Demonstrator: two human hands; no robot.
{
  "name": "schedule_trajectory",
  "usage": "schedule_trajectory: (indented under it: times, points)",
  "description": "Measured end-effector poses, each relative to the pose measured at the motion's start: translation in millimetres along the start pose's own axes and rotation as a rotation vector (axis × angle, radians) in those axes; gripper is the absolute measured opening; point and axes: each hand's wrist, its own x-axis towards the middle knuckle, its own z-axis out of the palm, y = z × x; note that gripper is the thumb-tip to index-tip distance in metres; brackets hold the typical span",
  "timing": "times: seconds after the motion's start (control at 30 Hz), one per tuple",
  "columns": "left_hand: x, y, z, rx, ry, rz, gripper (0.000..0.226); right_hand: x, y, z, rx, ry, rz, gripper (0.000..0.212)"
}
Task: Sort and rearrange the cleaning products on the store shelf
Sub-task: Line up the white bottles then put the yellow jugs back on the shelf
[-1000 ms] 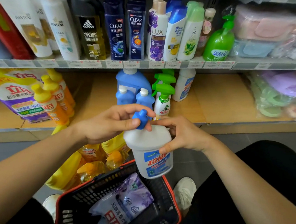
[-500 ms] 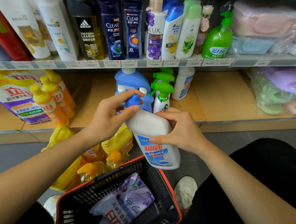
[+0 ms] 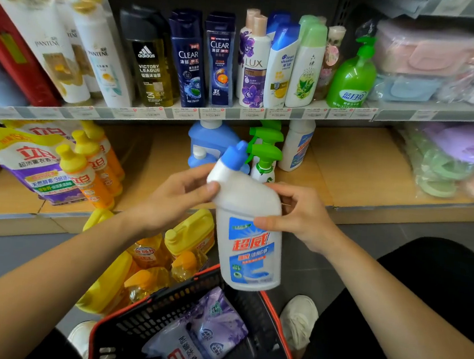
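Both hands, left hand (image 3: 180, 194) and right hand (image 3: 299, 215), are gripping the white plastic angled-neck bottle (image 3: 247, 227); tilting risks toppling the green-trigger spray bottles (image 3: 264, 158).

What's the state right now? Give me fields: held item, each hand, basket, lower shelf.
Held item: white blue-capped cleaner bottle, tilted, cap toward the shelves
Left hand: grips its neck
Right hand: grips its body
Basket: below the bottle, holds a purple pouch
Lower shelf: similar white bottle beside green spray bottles; bare wood to its right
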Motion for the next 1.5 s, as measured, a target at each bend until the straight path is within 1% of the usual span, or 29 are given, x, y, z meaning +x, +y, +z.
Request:
schedule_trajectory:
  times: [0.1,0.17,0.23,0.3,0.4,0.5,0.6,0.7,0.77,0.83,0.9,0.97,1.07,1.13,1.27,1.33,1.43,1.5]
  points:
    - [-5.8,-18.6,-4.1,0.095,-0.102,-0.131,0.062,1.7,-5.5,-4.3,0.108,0.142,-0.022,0.049]
    - [-8.9,-32.2,0.4,0.163,-0.173,-0.166,0.064,3.4,-9.3,-5.5,0.181,0.221,-0.033,0.045]
    - [-9.1,-42.2,12.0,0.17,-0.15,-0.165,0.062,4.8,-13.6,-4.8,0.222,0.309,-0.023,0.041]
    - [-5.5,-42.2,23.8,0.105,-0.054,-0.132,0.06,6.0,-15.9,-2.8,0.246,0.357,-0.008,0.038]
    - [2.0,-34.5,33.1,0.037,0.061,-0.108,0.055,5.7,-18.6,3.6,0.261,0.353,-0.005,0.038]
    - [0.8,-35.2,35.5,-0.052,0.106,-0.138,0.052,7.4,-22.1,8.5,0.231,0.363,-0.016,0.042]
    - [-4.5,-37.1,34.1,-0.201,0.161,-0.149,0.042,12.8,-25.5,9.8,0.248,0.357,-0.016,0.047]
    - [-7.9,-34.3,28.3,-0.294,0.261,-0.156,0.034,13.0,-22.7,11.8,0.128,0.309,-0.06,0.052]
    - [-9.6,-30.2,23.0,-0.364,0.359,-0.189,0.038,10.0,-17.1,17.8,0.039,0.245,-0.082,0.054]
    - [-11.7,-25.3,15.9,-0.449,0.441,-0.217,0.045,8.0,-9.9,26.3,-0.025,0.17,-0.096,0.051]
    - [-15.4,-19.1,8.0,-0.544,0.493,-0.236,0.048,8.1,-3.4,33.2,-0.094,0.142,-0.101,0.049]
    - [-20.1,-13.7,1.7,-0.662,0.519,-0.249,0.048,9.4,-0.7,38.4,-0.066,0.114,-0.076,0.057]
    - [-25.0,-8.2,-1.0,-0.808,0.557,-0.278,0.053,13.2,-1.2,52.0,-0.023,0.062,-0.052,0.081]
    - [-27.7,-7.3,0.5,-0.844,0.554,-0.309,0.059,16.0,-1.7,67.7,-0.055,0.086,-0.093,0.091]
    - [-35.4,-12.0,0.5,-0.86,0.492,-0.37,0.059,19.5,-2.3,89.0,-0.121,0.179,-0.186,0.098]
    - [-38.8,-13.5,-2.1,-0.874,0.49,-0.389,0.06,21.5,-5.0,88.6,-0.107,0.19,-0.181,0.093]
    - [-43.3,-14.8,-6.3,-0.897,0.502,-0.408,0.064,26.6,-11.7,83.9,-0.05,0.19,-0.168,0.066]
    - [-46.0,-15.1,-9.0,-0.904,0.494,-0.413,0.066,28.9,-15.2,81.2,-0.059,0.198,-0.176,0.05]
